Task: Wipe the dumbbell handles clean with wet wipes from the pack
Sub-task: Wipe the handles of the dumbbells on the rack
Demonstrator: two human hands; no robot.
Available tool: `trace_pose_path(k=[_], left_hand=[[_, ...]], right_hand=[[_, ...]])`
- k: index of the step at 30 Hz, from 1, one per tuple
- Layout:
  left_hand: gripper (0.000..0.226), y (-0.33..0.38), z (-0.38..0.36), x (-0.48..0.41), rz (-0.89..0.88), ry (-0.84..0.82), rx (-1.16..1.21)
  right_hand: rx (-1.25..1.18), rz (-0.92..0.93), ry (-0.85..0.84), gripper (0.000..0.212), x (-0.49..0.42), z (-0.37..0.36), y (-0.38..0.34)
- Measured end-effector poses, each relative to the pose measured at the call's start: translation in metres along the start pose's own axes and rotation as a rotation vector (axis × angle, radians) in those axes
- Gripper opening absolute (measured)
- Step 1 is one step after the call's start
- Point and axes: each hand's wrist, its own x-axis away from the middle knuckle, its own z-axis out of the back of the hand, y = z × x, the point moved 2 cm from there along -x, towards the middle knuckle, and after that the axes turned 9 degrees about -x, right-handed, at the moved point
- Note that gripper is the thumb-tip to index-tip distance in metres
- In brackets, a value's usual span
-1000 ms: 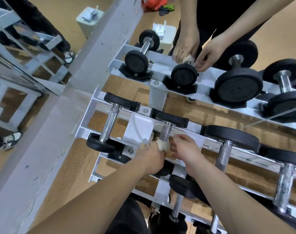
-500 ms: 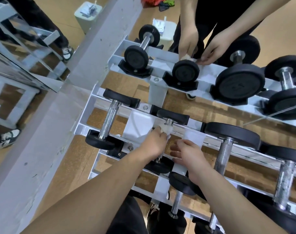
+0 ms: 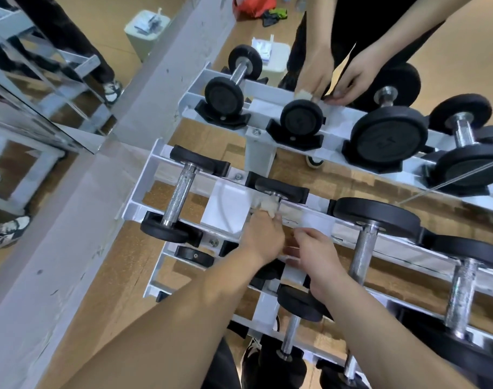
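My left hand point(image 3: 263, 238) grips a white wet wipe point(image 3: 267, 206) wrapped around the far end of a small dumbbell's handle on the middle shelf, right under its black far weight point(image 3: 279, 188). The handle itself is hidden by the hand and the wipe. My right hand point(image 3: 315, 254) hovers just to the right, fingers loosely curled, holding nothing that I can see. A wipe pack point(image 3: 263, 50) lies on a pale box on the floor beyond the rack.
The white rack point(image 3: 144, 189) holds several black dumbbells on three shelves; one bare chrome handle point(image 3: 180, 196) is to the left, thicker ones point(image 3: 362, 254) to the right. Another person's hands point(image 3: 332, 82) wipe a dumbbell on the top shelf. A mirror lines the left.
My left hand has slid the wipe up the handle from its near end to the far weight. My right hand has come off the handle and drifted slightly right.
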Motion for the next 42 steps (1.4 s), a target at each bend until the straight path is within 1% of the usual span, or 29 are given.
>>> trace_pose_path(k=[3, 6, 7, 8, 10, 11, 13, 14, 15, 16, 17, 18, 20, 22, 23, 24, 25, 27, 28, 29, 31, 33, 35, 37, 39, 41, 42], left_hand=[[0.043, -0.001, 0.003, 0.01, -0.009, -0.008, -0.272], [0.035, -0.012, 0.007, 0.035, -0.034, -0.058, -0.505], [0.034, -0.018, 0.007, 0.044, -0.055, -0.069, -0.514], [0.032, -0.022, 0.009, 0.052, -0.071, -0.081, -0.474], [0.033, -0.024, 0.017, 0.05, -0.037, -0.076, -0.36], [0.039, -0.02, 0.022, 0.041, -0.009, -0.024, -0.322], [0.057, -0.005, 0.025, 0.029, -0.026, 0.077, -0.331], [0.063, 0.004, 0.022, 0.032, -0.072, 0.108, -0.376], [0.07, 0.009, 0.016, 0.036, -0.102, 0.09, -0.449], [0.075, 0.008, 0.005, 0.04, -0.117, 0.051, -0.513], [0.075, 0.004, -0.005, 0.041, -0.122, 0.0, -0.591], [0.072, 0.0, -0.012, 0.044, -0.112, -0.034, -0.663], [0.065, -0.006, -0.013, 0.046, -0.065, -0.046, -0.754], [0.056, -0.005, -0.004, 0.054, -0.073, -0.104, -0.782], [0.049, -0.005, 0.002, 0.065, -0.084, -0.117, -0.735], [0.042, -0.01, 0.006, 0.076, -0.124, -0.09, -0.668], [0.036, -0.016, 0.012, 0.089, -0.175, -0.019, -0.553], [0.029, -0.035, 0.024, 0.114, -0.239, 0.162, -0.225], [0.03, -0.049, 0.026, 0.125, -0.239, 0.248, -0.083], [0.032, -0.063, 0.025, 0.135, -0.223, 0.31, 0.01], [0.038, -0.091, 0.016, 0.149, -0.123, 0.36, 0.122], [0.042, -0.124, 0.002, 0.157, 0.019, 0.317, 0.182], [0.041, -0.151, -0.011, 0.163, 0.08, 0.23, 0.238], [0.028, -0.167, -0.015, 0.171, 0.113, 0.164, 0.337], [0.016, -0.188, -0.019, 0.171, 0.185, 0.082, 0.408], [0.013, -0.208, -0.03, 0.161, 0.219, 0.016, 0.425], [0.011, -0.218, -0.036, 0.154, 0.203, -0.01, 0.423]], right_hand=[[0.009, -0.006, -0.04, 0.018, 0.006, -0.001, -0.001], [0.008, -0.006, -0.046, 0.017, 0.011, -0.002, 0.0], [0.01, -0.003, -0.043, 0.017, 0.013, -0.002, 0.002], [0.01, 0.0, -0.039, 0.017, 0.016, 0.0, 0.004], [0.006, 0.007, -0.022, 0.017, 0.021, 0.003, 0.008], [-0.002, 0.01, -0.011, 0.016, 0.024, 0.005, 0.009], [-0.008, 0.012, 0.004, 0.014, 0.028, 0.009, 0.01], [-0.011, 0.016, 0.01, 0.014, 0.03, 0.011, 0.01], [-0.017, 0.021, 0.016, 0.014, 0.032, 0.015, 0.01], [-0.02, 0.029, 0.018, 0.014, 0.034, 0.019, 0.01], [-0.018, 0.038, 0.013, 0.014, 0.036, 0.023, 0.01], [-0.01, 0.046, 0.001, 0.014, 0.039, 0.027, 0.01], [0.011, 0.064, -0.031, 0.014, 0.043, 0.03, 0.011], [0.036, 0.079, -0.052, 0.014, 0.045, 0.031, 0.013], [0.047, 0.083, -0.059, 0.014, 0.049, 0.03, 0.015], [0.049, 0.088, -0.068, 0.014, 0.053, 0.028, 0.018], [0.049, 0.097, -0.082, 0.014, 0.058, 0.026, 0.02], [0.073, 0.128, -0.11, 0.016, 0.067, 0.021, 0.023], [0.102, 0.14, -0.124, 0.017, 0.072, 0.017, 0.028], [0.149, 0.14, -0.145, 0.021, 0.076, 0.014, 0.036], [0.275, 0.11, -0.198, 0.027, 0.08, 0.007, 0.058], [0.384, 0.053, -0.224, 0.027, 0.076, -0.005, 0.084], [0.438, 0.008, -0.196, 0.026, 0.069, -0.016, 0.108], [0.468, -0.009, -0.167, 0.026, 0.065, -0.026, 0.126], [0.51, 0.013, -0.148, 0.025, 0.06, -0.043, 0.146], [0.574, 0.038, -0.131, 0.033, 0.048, -0.059, 0.159], [0.62, 0.057, -0.109, 0.039, 0.038, -0.068, 0.165]])
